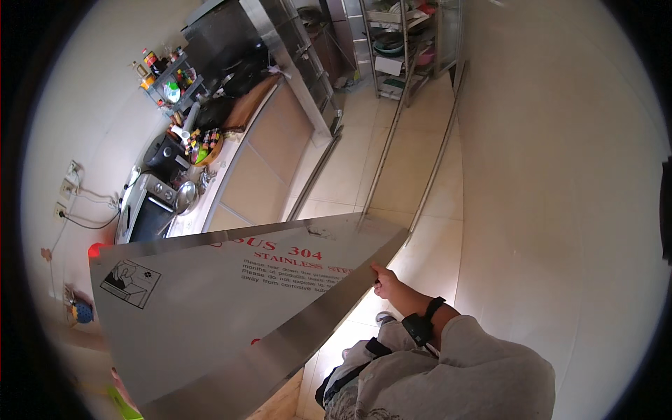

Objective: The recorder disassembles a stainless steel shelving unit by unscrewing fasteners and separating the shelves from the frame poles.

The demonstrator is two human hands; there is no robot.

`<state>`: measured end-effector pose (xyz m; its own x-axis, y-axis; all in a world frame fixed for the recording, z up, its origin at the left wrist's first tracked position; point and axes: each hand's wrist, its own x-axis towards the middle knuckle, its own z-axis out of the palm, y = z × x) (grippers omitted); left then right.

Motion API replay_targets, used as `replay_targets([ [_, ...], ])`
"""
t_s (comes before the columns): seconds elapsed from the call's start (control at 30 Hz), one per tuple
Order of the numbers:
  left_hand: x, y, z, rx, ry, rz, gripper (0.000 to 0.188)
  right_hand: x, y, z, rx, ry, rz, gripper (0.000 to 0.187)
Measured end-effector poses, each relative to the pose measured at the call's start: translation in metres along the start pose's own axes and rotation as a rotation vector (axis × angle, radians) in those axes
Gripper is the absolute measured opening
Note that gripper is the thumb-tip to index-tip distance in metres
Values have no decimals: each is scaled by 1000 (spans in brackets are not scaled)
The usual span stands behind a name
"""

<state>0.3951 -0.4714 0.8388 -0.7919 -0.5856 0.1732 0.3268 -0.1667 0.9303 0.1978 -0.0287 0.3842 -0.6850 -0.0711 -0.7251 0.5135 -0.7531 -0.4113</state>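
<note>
A large flat metal panel [210,315] with shiny folded edges spans the lower left and middle of the view, tilted. Pale protective film with red and black print covers its broad face. At the panel's right edge, my right hand [383,281] is closed round the rim, fingers curled. A black strap with a small dark box [420,327] sits on my right forearm. My left hand cannot be made out; the panel hides much of that side. A small pinkish patch peeks past its lower left edge, too little to identify.
Beyond the panel stands a counter [238,175] with a toaster oven [148,210], an air fryer [166,155] and a wooden board [250,105]. Metal floor tracks [395,150] run toward a loaded shelf rack [392,52]. A plain wall [553,175] rises on the right.
</note>
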Motion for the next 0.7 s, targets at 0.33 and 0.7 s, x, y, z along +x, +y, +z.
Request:
replay_targets([
  [0.33, 49, 4, 35, -148, -164, 85, 41, 23, 8, 5, 122, -56, 88, 24],
  [0.7, 79, 12, 59, -269, -280, 147, 39, 23, 30, 27, 103, 5, 93, 24],
])
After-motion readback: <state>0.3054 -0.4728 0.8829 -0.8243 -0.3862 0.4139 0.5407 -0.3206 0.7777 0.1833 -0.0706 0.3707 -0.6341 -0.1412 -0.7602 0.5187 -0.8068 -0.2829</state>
